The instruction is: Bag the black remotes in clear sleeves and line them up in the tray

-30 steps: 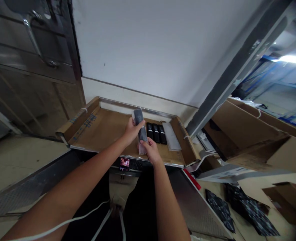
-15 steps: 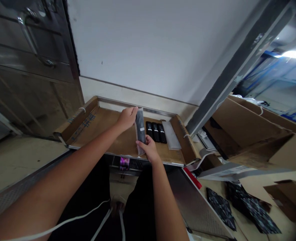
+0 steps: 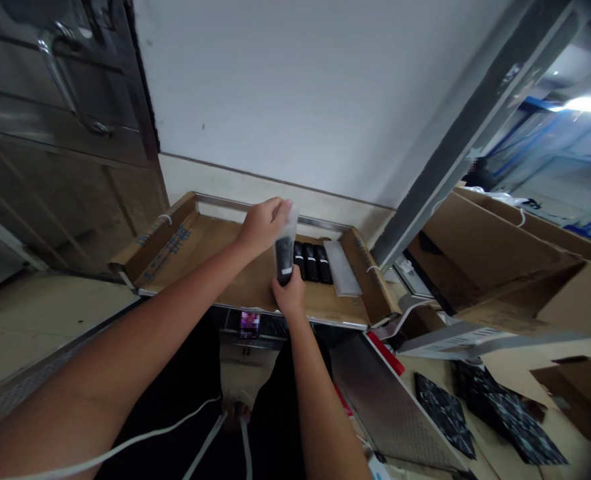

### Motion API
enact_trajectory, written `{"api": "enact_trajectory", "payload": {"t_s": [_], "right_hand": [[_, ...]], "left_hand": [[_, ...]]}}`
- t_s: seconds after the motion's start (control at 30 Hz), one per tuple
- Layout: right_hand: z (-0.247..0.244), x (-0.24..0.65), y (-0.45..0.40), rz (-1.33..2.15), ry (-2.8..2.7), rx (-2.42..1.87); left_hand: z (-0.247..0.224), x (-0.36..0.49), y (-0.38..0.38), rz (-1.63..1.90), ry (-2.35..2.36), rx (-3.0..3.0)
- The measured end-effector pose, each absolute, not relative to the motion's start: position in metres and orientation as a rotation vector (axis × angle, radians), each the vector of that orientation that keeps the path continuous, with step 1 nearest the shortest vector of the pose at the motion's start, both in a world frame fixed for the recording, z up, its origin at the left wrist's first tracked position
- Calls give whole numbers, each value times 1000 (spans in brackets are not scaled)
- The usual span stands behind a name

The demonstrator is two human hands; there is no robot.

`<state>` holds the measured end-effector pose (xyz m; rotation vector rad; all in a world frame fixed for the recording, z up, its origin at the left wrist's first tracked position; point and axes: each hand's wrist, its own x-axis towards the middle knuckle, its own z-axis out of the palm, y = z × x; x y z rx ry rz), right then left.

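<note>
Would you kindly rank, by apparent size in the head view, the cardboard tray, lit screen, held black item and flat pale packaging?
Largest: cardboard tray
Flat pale packaging
Held black item, partly hidden
Smallest: lit screen

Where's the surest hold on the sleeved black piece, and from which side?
Probably its lower end, from the near side, where the right hand grips: the black piece fills the sleeve there. The top, by the left hand, looks like unfilled film, likely a weaker hold.
</note>
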<state>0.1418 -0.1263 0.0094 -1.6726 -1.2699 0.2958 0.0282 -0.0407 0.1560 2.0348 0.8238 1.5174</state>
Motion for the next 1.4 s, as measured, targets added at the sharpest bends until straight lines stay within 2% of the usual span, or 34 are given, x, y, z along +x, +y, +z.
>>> {"api": "enact_trajectory", "payload": {"t_s": [0.17, 0.37, 0.47, 0.6, 0.73, 0.83, 1.07, 1.4], "right_hand": [[5, 140, -127, 220, -1323, -1673], [3, 136, -125, 213, -1330, -1696], [4, 134, -124, 215, -1241, -1717], [7, 134, -124, 171, -1094, -1756], [10, 132, -125, 137, -962, -1762], [9, 129, -126, 72, -1054, -1755], [2, 121, -126, -100, -1422, -1857], [2, 109, -89, -245, -1612, -2039]], "left_hand": [[154, 19, -26, 1561, 881, 1971], [158, -21, 27, 1897, 970, 1345], [115, -47, 46, 1872, 1176, 1078], [29, -73, 53, 1745, 1535, 1086], [-13, -80, 54, 1717, 1523, 1542], [-11, -76, 55, 1685, 1461, 1688], [-5, -77, 53, 1869, 1588, 1538], [-15, -81, 63, 1846, 1621, 1486]]}}
